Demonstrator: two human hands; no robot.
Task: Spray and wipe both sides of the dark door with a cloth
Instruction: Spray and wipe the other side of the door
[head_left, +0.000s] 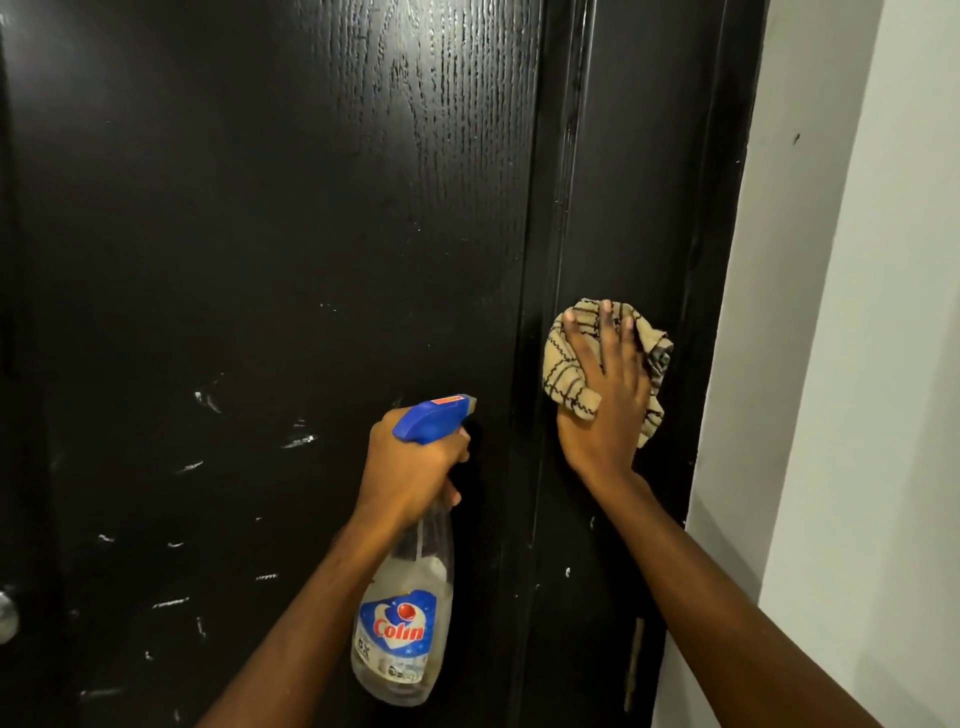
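Dark door (260, 208) fills the head view, its black wood-grain face flecked with pale scuffs. Just right of the door, on the black door frame (623, 182), the right hand (608, 405) presses a beige striped cloth (566, 374) flat, grip wide and fingers spread. In front of the door's right part, the left hand (410, 467) has its grip wrapped round the neck of a Colin spray bottle (405, 623), whose nozzle faces the door.

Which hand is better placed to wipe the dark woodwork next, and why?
Probably the right. The right hand presses the striped cloth onto the dark surface just right of the door panel, fingers spread. The left hand is occupied gripping the spray bottle.
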